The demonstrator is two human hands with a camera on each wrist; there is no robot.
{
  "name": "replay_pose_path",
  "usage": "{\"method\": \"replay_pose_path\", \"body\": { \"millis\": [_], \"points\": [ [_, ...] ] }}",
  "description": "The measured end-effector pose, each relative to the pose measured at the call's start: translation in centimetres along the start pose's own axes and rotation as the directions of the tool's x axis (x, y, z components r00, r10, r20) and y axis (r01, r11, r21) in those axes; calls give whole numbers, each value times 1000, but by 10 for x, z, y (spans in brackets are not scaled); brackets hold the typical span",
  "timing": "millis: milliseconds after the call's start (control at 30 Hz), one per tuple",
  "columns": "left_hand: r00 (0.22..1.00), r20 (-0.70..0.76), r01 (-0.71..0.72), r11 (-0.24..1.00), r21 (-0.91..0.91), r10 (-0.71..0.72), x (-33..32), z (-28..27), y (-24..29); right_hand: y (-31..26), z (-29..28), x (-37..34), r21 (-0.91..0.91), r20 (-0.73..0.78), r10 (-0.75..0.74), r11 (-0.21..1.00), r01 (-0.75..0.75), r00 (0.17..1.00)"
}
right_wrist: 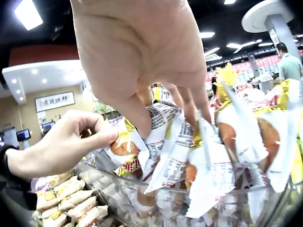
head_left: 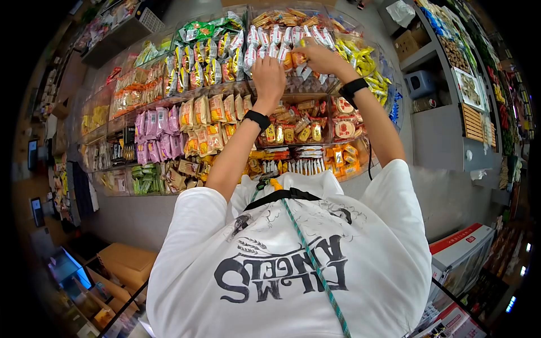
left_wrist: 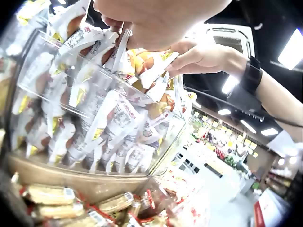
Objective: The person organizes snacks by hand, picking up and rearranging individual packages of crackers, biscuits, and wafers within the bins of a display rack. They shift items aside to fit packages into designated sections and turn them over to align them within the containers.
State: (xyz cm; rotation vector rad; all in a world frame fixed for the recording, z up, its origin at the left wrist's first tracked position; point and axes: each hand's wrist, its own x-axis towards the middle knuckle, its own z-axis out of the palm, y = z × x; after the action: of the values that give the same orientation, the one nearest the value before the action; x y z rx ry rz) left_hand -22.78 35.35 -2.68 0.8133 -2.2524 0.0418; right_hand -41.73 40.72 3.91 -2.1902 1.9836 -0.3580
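Note:
In the head view, my left hand [head_left: 269,79] and right hand [head_left: 321,59] are side by side over a clear bin of small wrapped snacks. Seen from the right wrist, the left hand [right_wrist: 71,142] pinches the edge of a white and yellow snack packet [right_wrist: 125,146] with a round brown item showing through. The right hand [right_wrist: 142,52] reaches down from above, its thumb and fingers around a white printed packet [right_wrist: 163,123]. More such packets [right_wrist: 241,132] stand upright in the row beside it. The left wrist view shows both hands at the bin's top layer.
The bin's clear plastic wall [left_wrist: 90,109] rises in front of the packets. Nearer bins hold purple packets [head_left: 160,121], tan packets [head_left: 214,107] and gold-wrapped snacks [left_wrist: 52,194]. Yellow packets [head_left: 360,56] lie to the right. A person [right_wrist: 289,64] stands in the background.

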Motion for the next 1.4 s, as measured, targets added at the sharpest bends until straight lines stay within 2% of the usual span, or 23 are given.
{"method": "replay_pose_path", "body": {
  "millis": [33,100,167,200,267,400,467,633,733,800,833,900,967,1067,1133,1167,1200,1233,1267,1300,1333,1367,1400],
  "points": [
    [998,-13,63,995,-78,-64,0,0,2,-13,-4,4,-46,133,68,997,-62,989],
    [980,-30,183,955,-232,-195,1,2,3,-13,6,13,-119,153,57,992,-39,986],
    [967,-13,243,930,-275,-256,-1,4,6,-22,-1,12,-309,194,75,951,-12,978],
    [948,8,304,898,-317,-318,-2,6,7,-17,-1,12,-309,193,75,951,-12,978],
    [935,-7,330,877,-348,-355,-5,5,8,5,2,11,-167,187,38,986,-7,982],
    [892,-49,408,847,-342,-450,-11,7,14,29,15,10,-123,60,-77,989,84,995],
    [873,-80,432,839,-330,-481,-12,9,18,21,-2,13,108,270,-3,994,-27,963],
    [818,-91,507,787,-351,-568,-11,10,21,35,2,2,164,110,-49,986,30,993],
    [775,-152,549,773,-317,-613,-10,9,20,37,5,-2,169,90,31,984,-46,995],
    [665,-89,612,609,-504,-742,-8,3,14,30,5,-5,127,44,29,991,-34,999],
    [665,-89,614,610,-501,-742,-7,-2,11,23,7,-5,130,44,28,991,-34,999],
    [605,-73,547,481,-685,-793,-5,-9,5,7,11,0,-110,64,13,994,-6,998],
    [625,-129,512,529,-677,-770,-7,-8,-3,9,25,2,-202,21,-12,979,16,1000],
    [620,-47,546,474,-691,-783,-8,-19,-5,9,27,6,-336,28,36,942,-24,999],
    [583,89,604,357,-712,-808,-15,-19,-6,5,28,4,-453,20,55,891,-40,998],
    [578,83,605,358,-712,-812,-19,-20,-7,2,30,4,-509,13,63,860,-47,998],
    [569,206,610,241,-755,-796,-23,-23,-3,-22,5,-4,-352,4,114,930,-105,994],
    [562,325,612,118,-782,-761,-27,-27,5,-34,4,-10,-356,4,108,929,-99,994],
    [543,401,641,56,-765,-737,-22,-41,20,-42,2,-15,27,-108,-14,999,17,994],
    [541,402,642,54,-765,-739,-24,-39,31,-48,3,-21,394,-252,-78,902,176,965],
    [567,493,656,0,-755,-660,-25,-37,41,-53,4,-23,326,-352,-102,918,224,931],
    [588,573,672,-50,-739,-571,-25,-36,44,-56,2,-29,328,-352,-100,918,223,930],
    [588,573,672,-49,-739,-571,-24,-34,41,-59,-7,-37,489,-295,0,859,151,956]
  ]
}}
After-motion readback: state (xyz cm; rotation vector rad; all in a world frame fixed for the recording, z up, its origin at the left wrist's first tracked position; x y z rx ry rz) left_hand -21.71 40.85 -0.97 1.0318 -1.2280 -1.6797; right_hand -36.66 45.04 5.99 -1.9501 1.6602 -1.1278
